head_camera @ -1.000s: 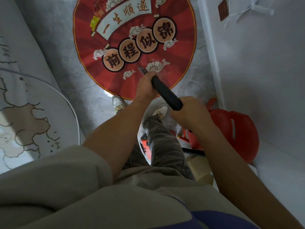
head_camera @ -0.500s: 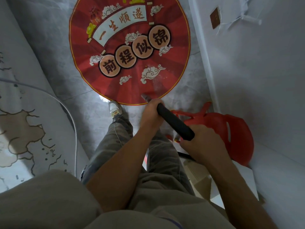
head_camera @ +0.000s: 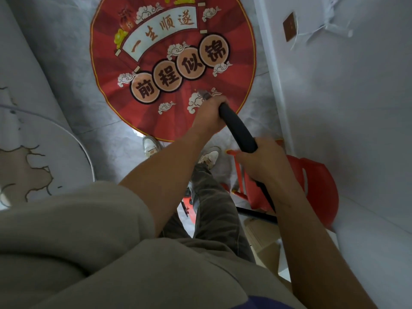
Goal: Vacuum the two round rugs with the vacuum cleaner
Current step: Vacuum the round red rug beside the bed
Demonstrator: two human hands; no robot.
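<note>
A round red rug with white clouds and Chinese characters lies on the grey floor ahead of my feet. I hold the black vacuum wand with both hands. My left hand grips its front part, over the rug's near right area. My right hand grips it further back, where a thin black hose runs off below my forearm. The wand's metal tip points at the rug beside a white cloud. Only one rug is in view.
A red plastic stool lies on its side against the white wall at right. A round table top with a map pattern fills the left. Cardboard boxes sit behind my right leg. My shoes stand at the rug's near edge.
The wand tip and my left hand moved forward from the rug's near edge onto the rug by the cloud. My right foot stepped forward.
</note>
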